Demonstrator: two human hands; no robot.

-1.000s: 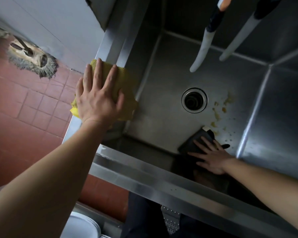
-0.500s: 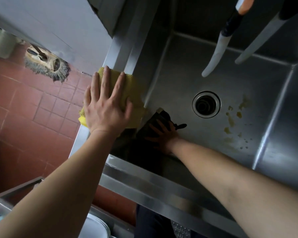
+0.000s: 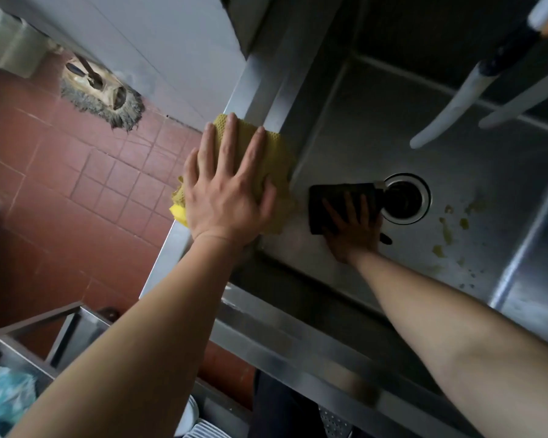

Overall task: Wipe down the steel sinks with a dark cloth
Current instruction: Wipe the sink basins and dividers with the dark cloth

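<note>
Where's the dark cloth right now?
In the head view, the dark cloth lies flat on the sink floor under the right hand, its far corner reaching the drain, right of the yellow cloth.

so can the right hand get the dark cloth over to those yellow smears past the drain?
Probably yes. The right hand presses the dark cloth flat beside the drain; only bare steel lies before the smears.

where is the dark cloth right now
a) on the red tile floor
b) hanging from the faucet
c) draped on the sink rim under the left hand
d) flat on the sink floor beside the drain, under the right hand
d: the right hand presses the dark cloth flat on the sink floor, its edge at the drain.
</note>
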